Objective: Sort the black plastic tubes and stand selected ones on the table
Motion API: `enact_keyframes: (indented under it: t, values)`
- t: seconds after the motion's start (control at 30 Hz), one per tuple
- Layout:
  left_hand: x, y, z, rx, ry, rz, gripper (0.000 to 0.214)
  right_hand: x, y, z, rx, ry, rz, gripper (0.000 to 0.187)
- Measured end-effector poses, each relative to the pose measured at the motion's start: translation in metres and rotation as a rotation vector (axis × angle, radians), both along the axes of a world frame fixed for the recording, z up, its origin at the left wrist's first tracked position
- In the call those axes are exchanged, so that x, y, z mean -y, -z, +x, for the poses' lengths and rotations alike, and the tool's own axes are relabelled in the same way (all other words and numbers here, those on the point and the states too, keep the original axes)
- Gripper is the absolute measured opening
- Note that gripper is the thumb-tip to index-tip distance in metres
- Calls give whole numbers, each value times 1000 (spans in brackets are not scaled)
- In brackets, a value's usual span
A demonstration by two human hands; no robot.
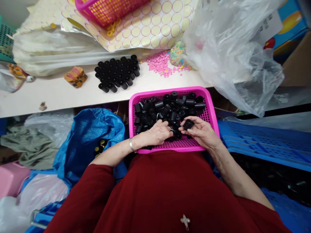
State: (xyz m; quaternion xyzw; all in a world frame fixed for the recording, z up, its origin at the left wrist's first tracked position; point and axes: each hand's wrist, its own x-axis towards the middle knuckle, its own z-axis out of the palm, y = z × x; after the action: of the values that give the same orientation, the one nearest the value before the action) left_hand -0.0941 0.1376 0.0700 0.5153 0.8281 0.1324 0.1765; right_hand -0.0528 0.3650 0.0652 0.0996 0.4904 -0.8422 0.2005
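A pink mesh basket (211,106) rests on my lap, filled with several loose black plastic tubes (167,108). My right hand (202,132) lies in the basket's near right part, fingers pinched on one black tube (188,124). My left hand (157,133) is curled beside it at the basket's near middle, fingertips down among the black pieces; what it grips is hidden. The two hands nearly touch. On the white table beyond, a tidy cluster of black tubes (118,73) stands upright in rows.
A blue plastic bag (89,136) with yellow caps hangs left of my lap. Clear plastic bags (233,55), pink beads (160,64), a round-sticker sheet (150,29) and another pink basket (107,9) crowd the table's back. Blue crates (267,142) sit right.
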Motion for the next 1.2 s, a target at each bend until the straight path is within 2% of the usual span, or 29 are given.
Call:
enact_keyframes:
  t: [0.1,0.2,0.3,0.4,0.5,0.57,0.63,0.7,0.77,0.83,0.9,1.0,1.07,1.13,1.2]
  values:
    - [-2,-13,-8,400,-301,204,21,-1,-3,-1,3,19,-5,43]
    - [0,-19,-13,1013,-640,562,38,-3,-5,-1,19,32,-11,39]
    - [3,-24,-14,1531,-757,785,44,-2,-5,-2,49,63,-25,36]
    - [3,-28,-13,1748,-753,906,44,3,-5,-3,48,67,-33,39]
    - [0,-27,-13,1800,-771,946,36,7,-5,-5,-7,58,11,43]
    - [-1,-24,-15,1792,-829,950,28,7,-5,-7,-46,92,57,40]
    - [-1,-20,-19,1740,-901,926,19,4,-6,-10,-65,172,94,35]
    - [1,-19,-24,1588,-973,855,12,-2,-7,-13,-71,266,125,35]
    - [2,-20,-30,1317,-1015,731,9,-8,-9,-15,-74,328,153,37]
    - [-1,-23,-34,975,-972,582,13,-12,-9,-16,-67,347,179,37]
    - [-9,-26,-36,625,-799,399,15,-13,-7,-15,-43,349,194,35]
    - [-28,-25,-36,127,-399,81,24,-10,-3,-13,10,357,193,37]
    - [-41,-19,-35,-114,-184,-108,33,-8,0,-12,23,363,185,37]
    - [-52,-10,-35,-256,-84,-210,38,-9,3,-10,11,370,184,37]
    - [-58,-2,-35,-326,-69,-218,44,-10,5,-8,-6,376,193,37]
